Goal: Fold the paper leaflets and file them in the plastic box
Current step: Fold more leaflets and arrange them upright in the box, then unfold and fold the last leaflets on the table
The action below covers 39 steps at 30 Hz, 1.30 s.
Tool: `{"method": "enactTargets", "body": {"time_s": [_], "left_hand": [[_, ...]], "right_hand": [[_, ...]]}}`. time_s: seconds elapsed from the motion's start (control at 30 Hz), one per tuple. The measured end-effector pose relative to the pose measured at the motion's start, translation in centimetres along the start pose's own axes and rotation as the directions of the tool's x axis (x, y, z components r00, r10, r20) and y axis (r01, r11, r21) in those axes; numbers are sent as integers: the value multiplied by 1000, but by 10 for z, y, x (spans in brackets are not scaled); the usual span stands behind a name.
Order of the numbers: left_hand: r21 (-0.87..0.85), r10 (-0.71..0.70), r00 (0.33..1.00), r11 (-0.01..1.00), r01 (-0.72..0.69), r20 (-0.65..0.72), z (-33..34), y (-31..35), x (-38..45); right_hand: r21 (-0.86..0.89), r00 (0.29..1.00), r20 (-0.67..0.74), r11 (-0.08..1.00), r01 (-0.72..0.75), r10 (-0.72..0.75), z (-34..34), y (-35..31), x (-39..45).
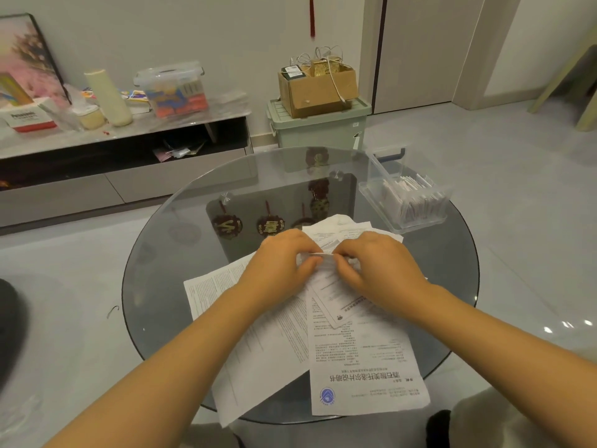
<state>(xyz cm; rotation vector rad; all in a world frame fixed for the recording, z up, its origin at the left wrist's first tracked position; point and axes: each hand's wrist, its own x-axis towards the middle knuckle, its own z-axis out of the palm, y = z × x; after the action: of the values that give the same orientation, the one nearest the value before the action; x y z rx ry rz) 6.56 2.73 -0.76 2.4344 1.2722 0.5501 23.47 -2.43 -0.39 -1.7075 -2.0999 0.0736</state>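
The small white printed paper leaflet [323, 258] sits between our two hands at the middle of the round smoked-glass table [193, 221], on top of a loose spread of larger white printed sheets [361, 360]. Our left hand [284, 266] pinches its left end with curled fingers and our right hand [371, 263] pinches its right end the same way, fingertips almost meeting over the crease, so the piece's long axis runs left to right, across our line of sight. How many folds it already has we cannot tell, since our fingers cover most of it. The relation that matters for filing is the direction of the clear rectangular plastic box [381, 202]: it stands on the far right part of the table, well apart from the leaflet and up and to the right of it, with a row of folded white leaflets [416, 197] standing upright inside. Our right hand is clearly the nearer one to it. We judge that the carry would fall to that hand, and the leaflet would need turning to match the row.
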Motion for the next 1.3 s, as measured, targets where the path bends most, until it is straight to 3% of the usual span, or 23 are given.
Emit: {"method": "enactTargets", "body": {"time_s": [0.23,0.43,0.63,0.93,1.1,1.2,1.3], "left_hand": [[-80,-8,999,997,4,-47,-6,24,24],[-211,-25,1000,977,24,-4,-10,43,57],[-341,-79,997,938,67,-20,-7,60,103],[-424,20,996,904,-57,-92,9,87,169],[-262,132,990,954,-142,-57,36,89,183],[-13,310,946,951,-310,91,48,93,184],[118,395,897,899,-422,200,51,94,188]], "right_hand": [[87,991,-135,996,6,5,-22,10,17],[170,989,-48,977,-126,136,-48,37,32],[207,967,-95,955,-215,238,-71,67,40],[274,836,-290,878,-394,466,-86,111,55],[337,710,-415,821,-462,570,-86,128,53],[347,690,-426,810,-472,585,-83,134,54],[390,678,-439,804,-448,590,-80,136,56]]}}
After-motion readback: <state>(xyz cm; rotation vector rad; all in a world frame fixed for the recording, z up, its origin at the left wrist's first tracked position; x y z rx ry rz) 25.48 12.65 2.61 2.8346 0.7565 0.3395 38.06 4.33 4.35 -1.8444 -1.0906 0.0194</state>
